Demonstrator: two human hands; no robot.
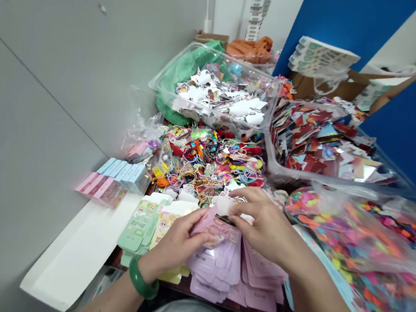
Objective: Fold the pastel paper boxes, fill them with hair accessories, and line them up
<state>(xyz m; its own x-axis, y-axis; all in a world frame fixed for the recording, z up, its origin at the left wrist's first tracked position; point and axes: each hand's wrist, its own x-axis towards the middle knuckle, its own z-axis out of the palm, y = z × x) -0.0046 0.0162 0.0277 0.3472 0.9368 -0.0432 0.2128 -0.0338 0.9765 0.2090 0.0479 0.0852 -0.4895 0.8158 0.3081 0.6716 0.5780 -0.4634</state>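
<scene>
My left hand, with a green bangle on its wrist, pinches a flat pink carton blank by its flap. My right hand grips the same blank from the right, fingers closed on its upper edge. Both hands hover over a pile of flat pink and lilac carton blanks. Green and yellow blanks lie just left of the left hand. A heap of coloured hair ties sits right behind the hands.
Folded blue and pink small boxes stand in a row at the left by the grey wall. Clear bins hold white printed cards and red cards. A clear bag of colourful pieces lies at the right. A white paper strip lies at the lower left.
</scene>
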